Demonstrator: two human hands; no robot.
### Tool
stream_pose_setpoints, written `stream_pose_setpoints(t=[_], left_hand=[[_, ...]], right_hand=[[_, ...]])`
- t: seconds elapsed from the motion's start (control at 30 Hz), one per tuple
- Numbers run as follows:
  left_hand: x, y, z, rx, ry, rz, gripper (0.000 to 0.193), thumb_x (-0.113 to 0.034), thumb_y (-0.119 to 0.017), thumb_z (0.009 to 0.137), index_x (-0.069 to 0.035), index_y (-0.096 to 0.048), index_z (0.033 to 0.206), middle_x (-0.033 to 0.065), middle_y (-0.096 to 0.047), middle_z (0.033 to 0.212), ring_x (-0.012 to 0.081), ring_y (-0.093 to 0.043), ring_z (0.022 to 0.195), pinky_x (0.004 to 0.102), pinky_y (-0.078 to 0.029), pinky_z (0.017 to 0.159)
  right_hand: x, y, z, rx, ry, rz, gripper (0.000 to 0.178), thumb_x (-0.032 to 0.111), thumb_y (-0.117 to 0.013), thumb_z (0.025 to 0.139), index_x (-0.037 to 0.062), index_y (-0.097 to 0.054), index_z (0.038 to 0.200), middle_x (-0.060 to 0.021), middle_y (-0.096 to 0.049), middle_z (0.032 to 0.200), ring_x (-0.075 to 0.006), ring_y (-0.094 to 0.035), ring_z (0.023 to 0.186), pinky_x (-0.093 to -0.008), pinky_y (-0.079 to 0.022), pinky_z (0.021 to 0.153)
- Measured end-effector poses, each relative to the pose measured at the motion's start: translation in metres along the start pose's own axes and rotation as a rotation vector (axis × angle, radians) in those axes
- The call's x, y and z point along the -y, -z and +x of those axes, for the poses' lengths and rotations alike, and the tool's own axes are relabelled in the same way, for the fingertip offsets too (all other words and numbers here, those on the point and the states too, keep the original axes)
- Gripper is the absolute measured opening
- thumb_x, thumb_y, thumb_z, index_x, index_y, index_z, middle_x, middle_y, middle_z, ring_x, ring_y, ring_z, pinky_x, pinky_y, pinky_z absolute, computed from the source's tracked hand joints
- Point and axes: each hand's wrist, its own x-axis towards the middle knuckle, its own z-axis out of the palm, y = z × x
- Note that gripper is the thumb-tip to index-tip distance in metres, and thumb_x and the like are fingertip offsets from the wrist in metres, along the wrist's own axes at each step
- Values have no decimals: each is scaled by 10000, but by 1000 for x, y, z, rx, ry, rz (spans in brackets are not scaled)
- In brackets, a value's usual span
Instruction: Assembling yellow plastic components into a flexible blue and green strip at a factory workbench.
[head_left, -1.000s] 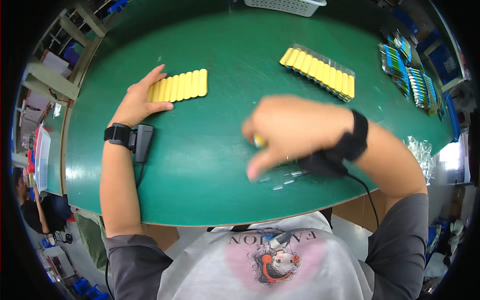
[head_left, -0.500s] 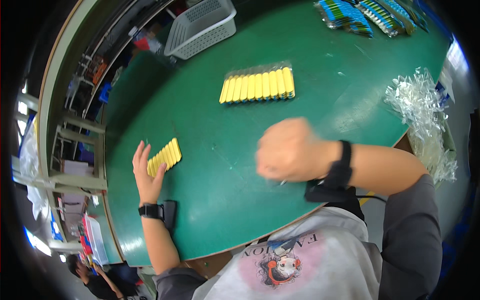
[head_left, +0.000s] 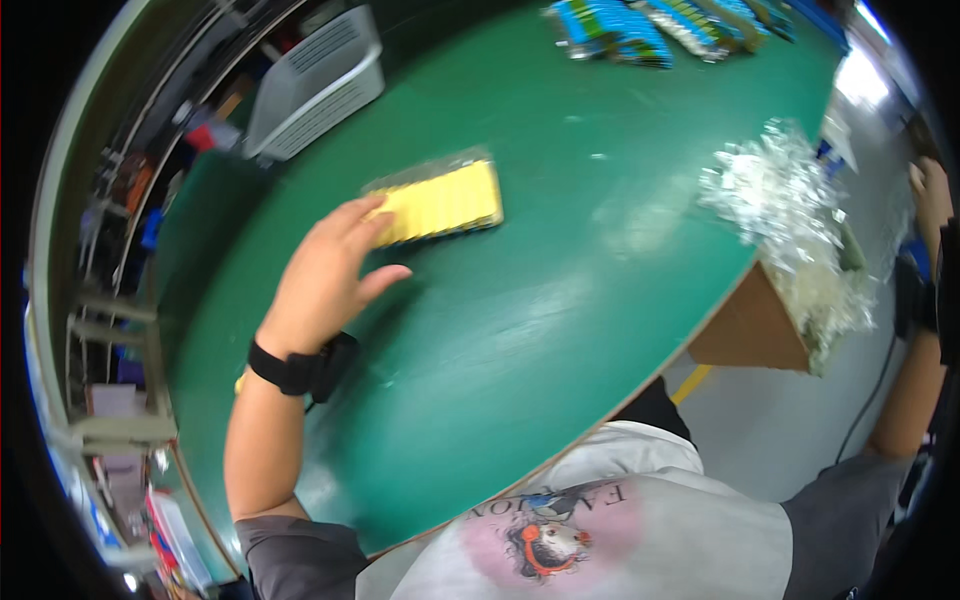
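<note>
My left hand (head_left: 330, 265) reaches over the green table with its fingers apart and the thumb stretched out. Its fingertips overlap the left end of a pack of yellow, flat, round-ended strips (head_left: 440, 203) laid side by side, with clear film along the far edge. Whether the fingers touch the pack I cannot tell. A small bit of yellow (head_left: 239, 385) shows beside my left wrist, mostly hidden by the arm. Out beyond the table at the far right, my right hand (head_left: 932, 195) is partly cut off by the picture's rim; its fingers are not clear.
A heap of clear plastic film (head_left: 770, 190) spills over a brown carton (head_left: 755, 325) at the table's right edge. Blue-and-green packs (head_left: 612, 32) lie at the far side. A grey slotted basket (head_left: 318, 90) stands at far left, near shelving. The table (head_left: 560, 300) has a curved-looking front edge.
My left hand has left the small yellow row and moved up and right to the larger pack. My right hand has swung from above the table to the far right. The view has shifted.
</note>
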Motion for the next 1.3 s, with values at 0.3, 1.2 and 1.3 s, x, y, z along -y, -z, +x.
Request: stream_pose_setpoints(t=[0.3, 1.2, 1.3], left_hand=[[22, -8, 36, 212, 105, -225, 575, -161, -785, 588, 41, -552, 1074, 180, -555, 1144, 329, -537, 1038, 359, -426, 895], [43, 52, -16, -1048, 477, 34, 326, -234, -451, 944, 49, -573, 835, 13, -545, 709, 74, -440, 654, 230, -383, 605], [-28, 54, -61, -493, 486, 236, 173, -156, -557, 866, 7, -571, 808, 100, -536, 673, 191, -503, 593, 310, -410, 542]], right_hand=[[257, -29, -4, 396, 97, 653, 338, 342, -548, 794, 27, -644, 719, -177, -619, 709, -331, -612, 672, -421, -490, 604], [442, 100, 18, 159, 871, 1367, 162, 17, -533, 723, 42, -624, 855, -146, -598, 800, -294, -590, 793, -390, -467, 704], [441, 83, 19, -37, 819, 1489, 222, 46, -537, 767, 52, -610, 977, -134, -587, 838, -271, -578, 852, -379, -463, 699]])
